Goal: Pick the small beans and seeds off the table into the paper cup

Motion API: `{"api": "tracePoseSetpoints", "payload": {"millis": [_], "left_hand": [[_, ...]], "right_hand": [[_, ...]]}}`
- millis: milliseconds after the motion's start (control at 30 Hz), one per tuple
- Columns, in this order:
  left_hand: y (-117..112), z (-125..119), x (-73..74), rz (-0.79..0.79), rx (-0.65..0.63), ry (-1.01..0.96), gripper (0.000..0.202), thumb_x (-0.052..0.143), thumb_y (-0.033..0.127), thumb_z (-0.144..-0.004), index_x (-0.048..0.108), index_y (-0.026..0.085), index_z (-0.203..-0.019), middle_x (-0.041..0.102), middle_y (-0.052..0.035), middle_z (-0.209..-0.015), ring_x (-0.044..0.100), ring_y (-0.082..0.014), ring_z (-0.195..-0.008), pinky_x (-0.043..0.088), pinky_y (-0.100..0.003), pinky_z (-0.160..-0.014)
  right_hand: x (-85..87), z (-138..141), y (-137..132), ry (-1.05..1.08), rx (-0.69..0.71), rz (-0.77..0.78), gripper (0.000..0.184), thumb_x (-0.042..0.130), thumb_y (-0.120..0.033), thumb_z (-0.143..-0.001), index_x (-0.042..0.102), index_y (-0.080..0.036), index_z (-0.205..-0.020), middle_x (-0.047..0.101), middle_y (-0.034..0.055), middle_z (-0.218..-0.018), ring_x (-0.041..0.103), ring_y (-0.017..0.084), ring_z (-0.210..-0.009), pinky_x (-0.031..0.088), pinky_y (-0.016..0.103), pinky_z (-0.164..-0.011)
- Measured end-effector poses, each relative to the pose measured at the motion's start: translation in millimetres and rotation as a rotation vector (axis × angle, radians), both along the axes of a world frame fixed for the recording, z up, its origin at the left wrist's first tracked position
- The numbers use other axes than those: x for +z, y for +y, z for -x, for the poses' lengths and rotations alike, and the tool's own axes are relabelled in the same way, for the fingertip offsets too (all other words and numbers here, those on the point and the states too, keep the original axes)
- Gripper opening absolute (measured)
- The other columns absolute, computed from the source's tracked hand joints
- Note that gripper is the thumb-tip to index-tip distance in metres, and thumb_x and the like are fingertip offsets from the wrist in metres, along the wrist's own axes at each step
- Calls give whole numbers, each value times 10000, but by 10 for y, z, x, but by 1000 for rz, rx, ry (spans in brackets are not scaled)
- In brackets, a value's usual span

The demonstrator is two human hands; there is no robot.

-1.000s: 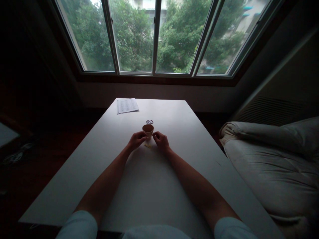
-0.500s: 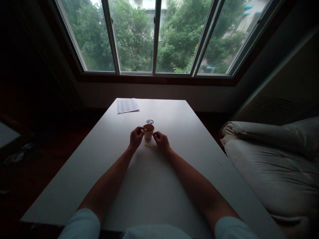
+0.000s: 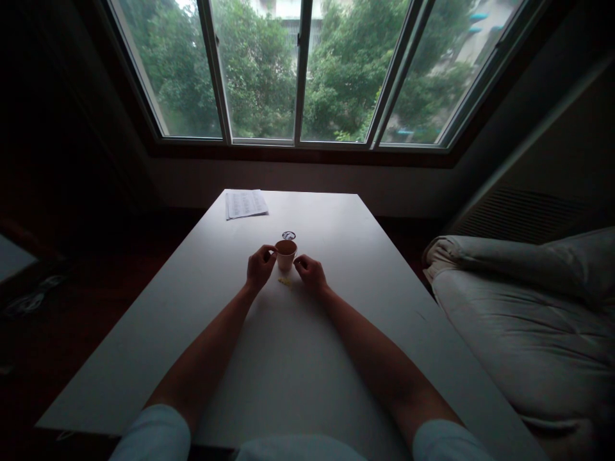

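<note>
A small pale cup (image 3: 286, 259) with a brownish inside stands upright near the middle of the white table (image 3: 288, 358). My left hand (image 3: 261, 266) is at the cup's left side, thumb and finger pinched together close by the rim. Whatever it pinches, if anything, is too small to make out. On the other side, the fingers of my right hand (image 3: 311, 271) are closed at the cup's handle. A small yellowish thing (image 3: 284, 281) lies on the table just in front of the cup. Right behind the cup is a dark-rimmed round object (image 3: 289, 235), its kind unclear.
Printed sheets of paper (image 3: 246, 204) lie at the table's far left corner. To the right of the table is a light padded piece of furniture or folded bedding (image 3: 519, 320). Beyond the far edge is a wide window (image 3: 298, 70) with trees outside.
My left hand has drawn slightly left, its fingertips moving from over the cup's rim to its outer edge. The right hand and the cup are nearly unchanged.
</note>
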State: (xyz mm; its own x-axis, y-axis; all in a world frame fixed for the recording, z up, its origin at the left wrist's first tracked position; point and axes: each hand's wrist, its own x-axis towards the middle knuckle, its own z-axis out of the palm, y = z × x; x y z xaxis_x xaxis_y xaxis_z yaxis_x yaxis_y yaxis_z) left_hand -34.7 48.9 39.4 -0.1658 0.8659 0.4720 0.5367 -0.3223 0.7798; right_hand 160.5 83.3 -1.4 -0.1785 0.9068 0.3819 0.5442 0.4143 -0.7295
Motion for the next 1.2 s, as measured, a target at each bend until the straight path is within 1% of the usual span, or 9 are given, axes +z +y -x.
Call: {"api": "tracePoseSetpoints", "payload": {"millis": [100,200,333,467,600,700,833,1033,1200], "left_hand": [[-8,60,-8,-1,30,47,205,544,337,-874,662,188,-950,459,54,-583,414,-100,-535,317,-220,-561],[-3,133,-31,23,29,101,198,532,323,-870,657,189,-946,488,52,-592,438,-101,-544,329,-217,-577],[6,200,-77,81,-20,201,204,524,310,-865,672,187,-930,514,45,-590,440,-102,-545,316,-219,-579],[-6,204,-138,167,-130,353,187,556,312,-848,699,210,-915,567,23,-607,465,-114,-552,304,-233,-581],[-21,194,-176,258,-225,456,168,583,324,-839,721,236,-877,634,-13,-660,505,-130,-567,291,-246,-571],[-33,189,-166,282,-255,505,185,571,331,-851,733,244,-876,658,-31,-686,529,-140,-582,292,-253,-573],[-62,173,-126,295,-252,529,195,582,331,-840,749,261,-912,681,-41,-716,558,-156,-613,307,-258,-586],[-82,169,-109,309,-257,498,212,590,336,-832,760,256,-931,704,-46,-752,579,-161,-637,338,-254,-602],[-56,176,-122,310,-258,492,220,576,324,-836,761,259,-936,706,-49,-753,590,-167,-646,339,-259,-592]], "right_hand": [[-7,-32,9,-110,54,5,179,574,-288,-811,726,-202,-852,661,7,-683,534,133,-609,367,232,-605],[5,-80,22,-211,177,25,148,600,-242,-781,736,-218,-834,673,1,-699,536,124,-609,361,225,-609],[61,-147,27,-214,330,77,229,590,-188,-764,754,-225,-919,676,-15,-740,546,110,-638,373,207,-633],[80,-167,14,-236,427,78,330,604,-148,-737,760,-247,-1010,678,-6,-827,542,110,-662,389,208,-657],[51,-138,-2,-262,433,35,336,607,-138,-747,766,-267,-1014,677,15,-902,556,119,-693,393,213,-668],[51,-115,-12,-267,420,31,290,614,-140,-750,770,-267,-960,681,16,-907,563,121,-699,392,212,-667],[70,-101,-19,-277,411,27,218,629,-163,-761,761,-249,-912,690,21,-897,574,130,-710,389,213,-661],[48,-90,-3,-305,414,2,203,605,-173,-780,745,-232,-916,690,30,-920,580,138,-736,390,215,-660],[11,-71,-5,-237,381,-33,153,579,-197,-802,719,-210,-863,681,35,-895,566,134,-722,392,223,-655]]}}
